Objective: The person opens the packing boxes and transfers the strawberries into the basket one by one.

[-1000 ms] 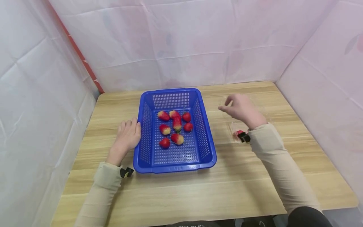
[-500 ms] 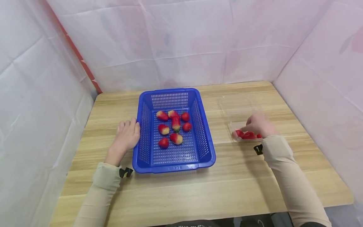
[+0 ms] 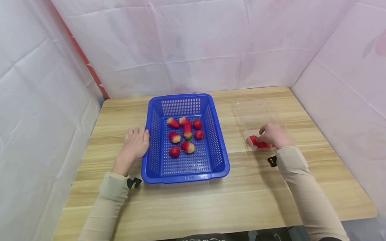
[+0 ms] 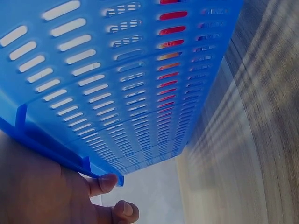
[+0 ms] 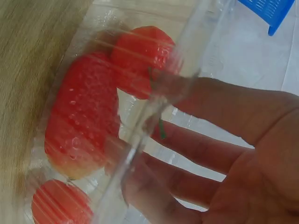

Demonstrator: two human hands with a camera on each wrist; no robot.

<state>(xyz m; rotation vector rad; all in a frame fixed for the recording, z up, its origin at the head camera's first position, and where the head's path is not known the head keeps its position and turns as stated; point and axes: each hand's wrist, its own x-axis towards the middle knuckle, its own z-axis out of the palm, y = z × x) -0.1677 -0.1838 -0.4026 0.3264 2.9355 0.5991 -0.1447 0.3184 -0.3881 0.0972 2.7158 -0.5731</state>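
Observation:
My left hand [image 3: 135, 142] grips the left rim of a blue plastic basket [image 3: 185, 177]; in the left wrist view, fingertips [image 4: 124, 210] show below the rim. Several strawberries [image 3: 187, 147] lie on the basket's floor. At right, my right hand [image 3: 273, 135] reaches into an open clear plastic clamshell box [image 3: 251, 115]. Inside it, red strawberries [image 5: 84, 114] show through the wall. The right thumb is close to a round strawberry [image 5: 145, 60], with a thin green stem [image 5: 161, 126] by the fingers. Thumb and fingers stand apart; whether they touch fruit is unclear.
Both containers stand on a wood-grain table [image 3: 184, 207]. White sheeting [image 3: 199, 47] encloses the back and both sides. A strip of table separates the basket from the clamshell box.
From above the clamshell box's left edge, my right hand has dropped down among the strawberries inside, then shifted slightly left. The left hand and the basket have stayed in place.

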